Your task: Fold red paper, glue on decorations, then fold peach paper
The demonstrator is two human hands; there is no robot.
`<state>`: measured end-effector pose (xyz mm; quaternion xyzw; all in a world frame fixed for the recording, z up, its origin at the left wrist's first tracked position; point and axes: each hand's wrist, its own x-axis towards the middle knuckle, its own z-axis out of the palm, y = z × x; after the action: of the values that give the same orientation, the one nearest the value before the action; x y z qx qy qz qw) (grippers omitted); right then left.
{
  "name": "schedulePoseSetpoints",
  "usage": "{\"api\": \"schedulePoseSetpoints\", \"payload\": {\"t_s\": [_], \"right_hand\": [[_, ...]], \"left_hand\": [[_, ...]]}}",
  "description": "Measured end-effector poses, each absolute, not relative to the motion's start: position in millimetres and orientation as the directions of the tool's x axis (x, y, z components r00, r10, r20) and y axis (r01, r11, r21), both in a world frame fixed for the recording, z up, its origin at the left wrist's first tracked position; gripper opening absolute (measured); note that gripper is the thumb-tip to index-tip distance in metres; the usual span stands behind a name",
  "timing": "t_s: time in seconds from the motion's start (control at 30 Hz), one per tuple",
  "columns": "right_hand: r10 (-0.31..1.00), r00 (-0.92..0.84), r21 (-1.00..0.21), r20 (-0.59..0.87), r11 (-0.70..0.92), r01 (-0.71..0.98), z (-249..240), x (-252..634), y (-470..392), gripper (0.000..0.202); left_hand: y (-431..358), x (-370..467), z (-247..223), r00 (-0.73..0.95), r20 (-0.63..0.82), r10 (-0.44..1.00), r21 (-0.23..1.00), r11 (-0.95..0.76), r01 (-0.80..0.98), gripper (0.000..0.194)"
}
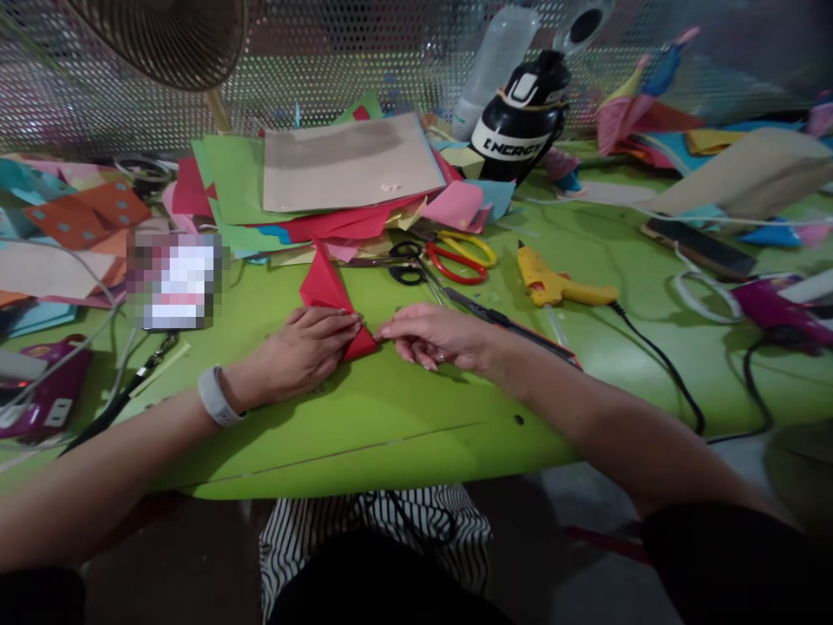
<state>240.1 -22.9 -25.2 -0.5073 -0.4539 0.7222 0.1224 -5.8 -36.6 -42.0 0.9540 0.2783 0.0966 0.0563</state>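
Fingers (335,325) of the left hand (296,351): straight, side by side, flat over the folded red paper (324,282). Right hand (449,334): fingertips drawn in at the paper's 4 o'clock corner; too small to tell if they clamp it. Paper's on the green table (416,451), long flap sticking out past the left hand toward 11. Pale band (219,397) on left wrist. Clock centred on paper: red-handled scissors (459,269) at 2, yellow handle (478,247) alongside. Long black tool (485,311) at 3, just past the right forearm; yellow glue gun (563,288) beyond, between 2 and 3. Stack of coloured sheets (238,182) at 12. Black bottle (521,121) between 1 and 2. Lit, blurred screen (186,278) between 9 and 10. Fan (169,35) at 11.
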Motion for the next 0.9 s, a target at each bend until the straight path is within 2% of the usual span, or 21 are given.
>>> {"api": "schedulePoseSetpoints", "payload": {"t_s": [0.3,0.53,0.7,0.9], "right_hand": [[0.608,-0.484,-0.766,-0.629,-0.591,0.253,-24.8,239.9,-27.0,0.018],[0.579,-0.507,-0.745,-0.639,-0.631,0.218,-20.9,236.3,-30.0,0.017],[0.539,-0.545,-0.703,-0.642,-0.697,0.139,-17.1,235.5,-32.5,0.01],[0.511,-0.562,-0.715,-0.65,-0.662,0.225,-20.4,234.7,-34.9,0.011]], "left_hand": [[-39.2,-6.3,-57.1,0.793,0.25,0.556,0.056,-0.826,0.561,0.044],[-37.4,-5.1,-50.3,0.853,0.168,0.494,0.12,-0.869,0.479,0.046],[-35.7,-5.0,-48.7,0.854,0.174,0.49,0.143,-0.871,0.471,0.045],[-36.0,-4.5,-47.2,0.853,0.145,0.502,0.138,-0.864,0.485,0.044]]}}
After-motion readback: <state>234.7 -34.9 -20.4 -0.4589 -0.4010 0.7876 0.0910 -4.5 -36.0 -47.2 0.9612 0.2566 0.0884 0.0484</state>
